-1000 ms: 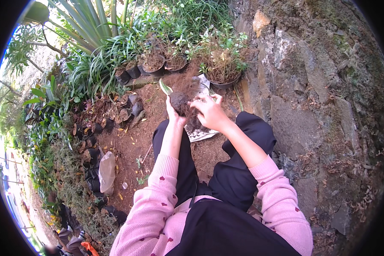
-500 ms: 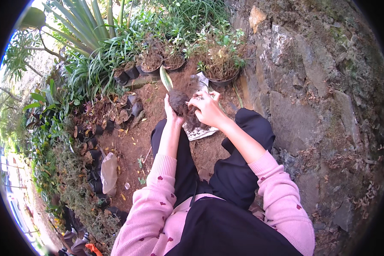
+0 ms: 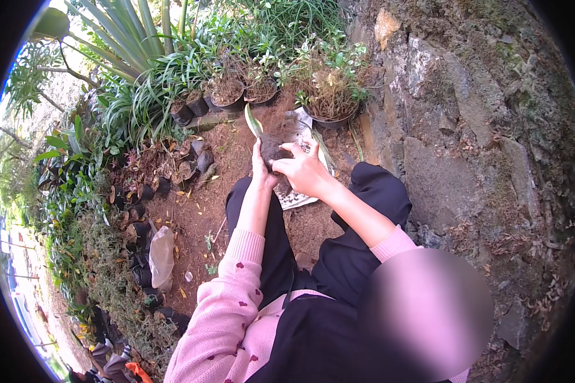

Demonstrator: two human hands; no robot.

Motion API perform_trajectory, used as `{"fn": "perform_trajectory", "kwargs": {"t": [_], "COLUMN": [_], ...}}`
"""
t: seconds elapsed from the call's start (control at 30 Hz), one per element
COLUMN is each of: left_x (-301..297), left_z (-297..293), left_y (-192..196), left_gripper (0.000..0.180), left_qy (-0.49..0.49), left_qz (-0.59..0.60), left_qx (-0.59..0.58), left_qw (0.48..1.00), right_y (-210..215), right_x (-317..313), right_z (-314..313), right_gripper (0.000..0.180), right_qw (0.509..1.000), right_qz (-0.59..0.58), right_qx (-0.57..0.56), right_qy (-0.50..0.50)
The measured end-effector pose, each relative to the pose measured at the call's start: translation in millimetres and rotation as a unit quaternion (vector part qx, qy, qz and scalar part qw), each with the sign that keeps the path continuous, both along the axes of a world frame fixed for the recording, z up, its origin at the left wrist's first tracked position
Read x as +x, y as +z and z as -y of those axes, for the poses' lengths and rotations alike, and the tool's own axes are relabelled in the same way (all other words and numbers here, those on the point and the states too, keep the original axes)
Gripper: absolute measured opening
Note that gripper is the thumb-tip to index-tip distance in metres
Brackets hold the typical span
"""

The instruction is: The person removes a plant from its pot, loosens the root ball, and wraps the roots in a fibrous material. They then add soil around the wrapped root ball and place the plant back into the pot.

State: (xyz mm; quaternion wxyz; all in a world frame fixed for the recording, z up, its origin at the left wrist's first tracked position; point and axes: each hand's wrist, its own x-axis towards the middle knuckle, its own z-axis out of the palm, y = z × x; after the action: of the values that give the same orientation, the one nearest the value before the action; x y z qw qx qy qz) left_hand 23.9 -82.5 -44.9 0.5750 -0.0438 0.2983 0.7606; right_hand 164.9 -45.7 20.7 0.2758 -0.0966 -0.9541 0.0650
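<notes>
Cupping soil clump (image 3: 273, 148) between both hands

A dark clump of soil (image 3: 273, 150) with one green leaf (image 3: 254, 120) standing upright is held above a white sheet (image 3: 303, 191) on the ground.

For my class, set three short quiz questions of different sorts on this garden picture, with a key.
1. True or false: both the left hand and the right hand are on the soil clump with the green leaf.
2. Multiple choice: what lies on the ground under the hands? A) a white sheet B) a metal bucket C) a wooden board
3. Fill in: to the person's right rises a rough ____ wall.

Key: 1 true; 2 A; 3 stone
</notes>
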Motion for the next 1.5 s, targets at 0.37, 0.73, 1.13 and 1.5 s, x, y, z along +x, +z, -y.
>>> {"fn": "perform_trajectory", "kwargs": {"t": [0.37, 0.73, 1.13, 1.5], "left_x": [-7.9, -2.0, -0.6, -3.0], "left_z": [-3.9, 5.7, 12.4, 5.1], "left_y": [-19.4, 4.2, 12.5, 3.6], "left_gripper": [0.038, 0.059, 0.066, 0.053], "left_qy": [-0.006, -0.043, -0.046, 0.013], "left_qz": [-0.012, -0.072, -0.059, -0.090], "left_qx": [0.033, 0.076, 0.133, 0.034], "left_qw": [0.999, 0.994, 0.988, 0.995], "right_y": [8.4, 6.6, 18.7, 26.1], "right_x": [1.4, 4.8, 13.5, 15.3], "right_z": [-8.8, -24.1, -24.4, -40.0], "right_gripper": [0.024, 0.025, 0.026, 0.032], "right_qw": [0.996, 0.986, 0.983, 0.949], "right_qz": [-0.002, -0.095, -0.123, -0.165], "right_qx": [-0.082, -0.126, -0.128, -0.211], "right_qy": [-0.034, -0.047, -0.052, -0.165]}}
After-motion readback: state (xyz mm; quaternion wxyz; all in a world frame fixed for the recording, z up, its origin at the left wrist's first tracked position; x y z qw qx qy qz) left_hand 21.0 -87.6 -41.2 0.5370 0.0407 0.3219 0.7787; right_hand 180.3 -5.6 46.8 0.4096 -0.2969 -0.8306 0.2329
